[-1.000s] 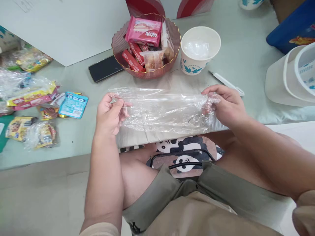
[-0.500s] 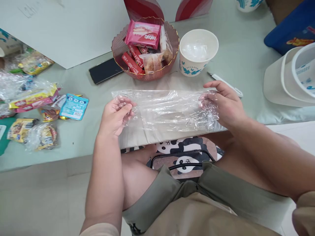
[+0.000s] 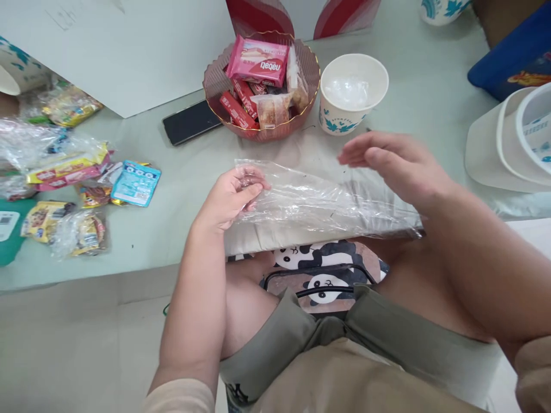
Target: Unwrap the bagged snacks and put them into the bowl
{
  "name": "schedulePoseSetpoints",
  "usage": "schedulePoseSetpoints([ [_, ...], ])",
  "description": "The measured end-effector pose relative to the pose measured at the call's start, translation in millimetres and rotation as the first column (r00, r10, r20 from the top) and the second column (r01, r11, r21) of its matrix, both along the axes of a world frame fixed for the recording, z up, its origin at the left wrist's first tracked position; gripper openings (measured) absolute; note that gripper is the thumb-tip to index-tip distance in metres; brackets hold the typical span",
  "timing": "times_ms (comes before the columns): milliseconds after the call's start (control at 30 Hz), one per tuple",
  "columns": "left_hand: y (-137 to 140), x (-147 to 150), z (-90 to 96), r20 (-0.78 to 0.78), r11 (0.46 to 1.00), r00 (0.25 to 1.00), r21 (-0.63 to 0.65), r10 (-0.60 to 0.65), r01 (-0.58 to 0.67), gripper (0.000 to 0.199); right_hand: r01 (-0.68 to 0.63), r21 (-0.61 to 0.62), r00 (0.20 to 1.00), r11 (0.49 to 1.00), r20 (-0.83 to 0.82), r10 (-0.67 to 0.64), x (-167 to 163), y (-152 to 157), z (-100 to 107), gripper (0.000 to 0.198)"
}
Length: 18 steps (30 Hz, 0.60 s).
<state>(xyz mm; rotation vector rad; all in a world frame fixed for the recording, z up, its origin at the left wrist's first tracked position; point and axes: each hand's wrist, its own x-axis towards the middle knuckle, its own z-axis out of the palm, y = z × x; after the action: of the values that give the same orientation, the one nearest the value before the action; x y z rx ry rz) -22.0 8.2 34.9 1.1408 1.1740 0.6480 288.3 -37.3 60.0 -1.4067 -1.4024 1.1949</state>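
Just in front of the pink bowl (image 3: 224, 94), toward the person, a clear plastic bag (image 3: 318, 201) lies spread along the near edge of the pale green table (image 3: 172, 166). The left hand (image 3: 230, 198) pinches the bag's left end, thumb pressed against curled fingers with the film caught between them. The right hand (image 3: 394, 166) hovers flat just above the bag's right part, fingers stretched out and relaxed, gripping nothing; whether the palm brushes the plastic cannot be told.

Inside the bowl sit several snack packs; the topmost is a pink wafer pack (image 3: 258, 60) whose white lettering, seen upside down, reads "nabati". Red packets below it carry print too small to read. Right of the bowl stands a white paper cup (image 3: 353, 94) with blue leaf patterns and a crumpled clear liner inside. Left of the bowl lies a black phone (image 3: 189, 121), screen dark. Farther left of the bowl are scattered snack packets (image 3: 64, 172), among them a light blue sachet (image 3: 136, 183) with small unreadable print. Well to the right of the bowl lie stacked white tubs (image 3: 512, 143) on their side. Below the table edge, a panda-print bag (image 3: 322, 269) rests on the person's lap.
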Motion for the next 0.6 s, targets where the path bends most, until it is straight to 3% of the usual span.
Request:
schedulePoseSetpoints([
  [67,2,8,-0.4,0.025,0.999,0.999,0.027,-0.04,0.04,0.032,-0.193,-0.187,0.98,0.963,0.008,0.198,-8,6,10,0.037],
  [167,7,17,-1.0,0.065,0.996,0.995,0.042,-0.08,0.077,0.035,-0.441,-0.408,0.873,0.799,0.01,0.487,-15,10,20,0.038],
  [233,11,20,-1.5,0.115,0.998,0.992,0.05,-0.045,0.04,0.038,-0.514,-0.482,0.822,0.71,-0.037,0.569,-16,9,21,0.027],
  [267,12,21,-1.8,0.158,0.999,0.987,0.053,0.0,-0.008,0.04,-0.513,-0.493,0.829,0.703,-0.071,0.555,-16,7,20,0.022],
  [367,13,27,-4.1,0.324,0.984,0.931,-0.001,0.169,-0.178,0.044,-0.37,-0.464,0.929,0.805,-0.185,0.32,-17,1,12,0.014],
  [433,8,35,-7.7,0.406,0.976,0.887,-0.097,0.218,-0.196,0.052,-0.215,-0.459,0.958,0.862,-0.272,0.094,-19,-2,4,0.012],
  [500,-1,48,-13.1,0.452,0.973,0.871,-0.208,0.19,-0.104,0.062,-0.101,-0.475,0.939,0.874,-0.335,-0.074,-22,-4,-4,0.014],
  [600,-13,67,-20.6,0.51,0.939,0.859,-0.319,0.056,0.128,0.063,-0.063,-0.466,0.919,0.882,-0.373,-0.131,-30,-7,-14,0.012],
])
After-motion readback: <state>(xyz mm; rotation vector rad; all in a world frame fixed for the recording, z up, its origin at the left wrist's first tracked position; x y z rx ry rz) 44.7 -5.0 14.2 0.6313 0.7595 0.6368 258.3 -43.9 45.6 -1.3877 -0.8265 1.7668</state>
